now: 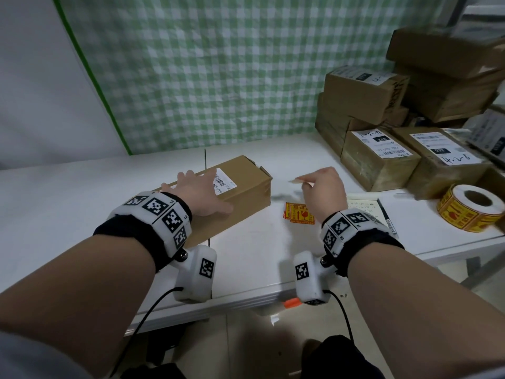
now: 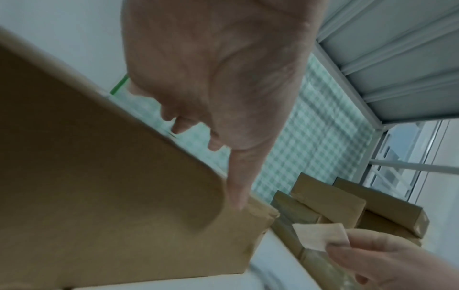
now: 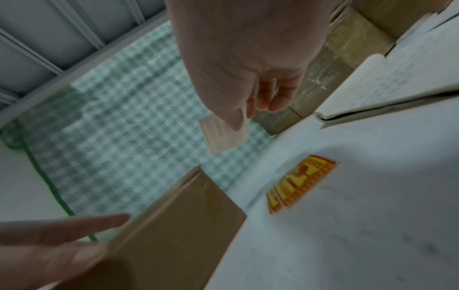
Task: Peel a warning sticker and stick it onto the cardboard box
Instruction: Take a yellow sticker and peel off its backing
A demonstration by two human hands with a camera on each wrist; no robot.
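Note:
A long brown cardboard box with a white barcode label lies on the white table. My left hand rests on its near end, fingers straight across the top and thumb down the front face. To the right of the box, above the table, my right hand pinches a peeled sticker between thumb and fingers. The sticker's pale back shows in the wrist views. It is clear of the box.
Orange-yellow warning stickers lie flat on the table under my right wrist. A sticker roll sits at the right edge, with a notebook and pen beside it. Labelled parcels are stacked at the back right.

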